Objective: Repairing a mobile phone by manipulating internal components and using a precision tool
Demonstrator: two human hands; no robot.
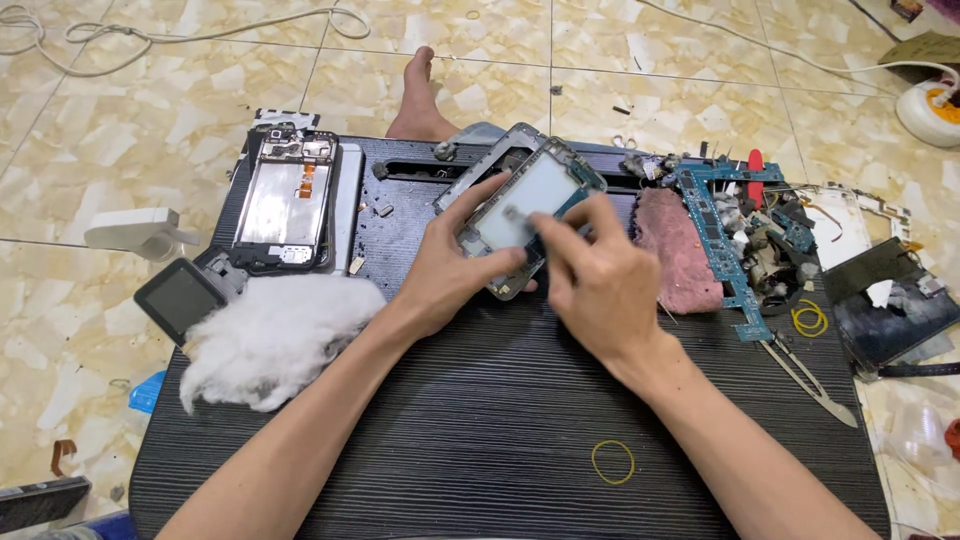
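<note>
Plainly, the left hand (445,265) clenches its grip round the lower edge of a grey, rectangular phone frame with a pale inner panel (525,200), tilting it up off the black ridged table (480,420) near the centre, seemingly so the panel faces the person. The right hand (600,285) pinches its fingertips (545,240) at the frame's 5 o'clock corner, though what they grasp cannot be told. White cotton wadding (275,335) lies at 9 o'clock and a pink cloth (680,250) at 3 o'clock, both within easy reach.
</note>
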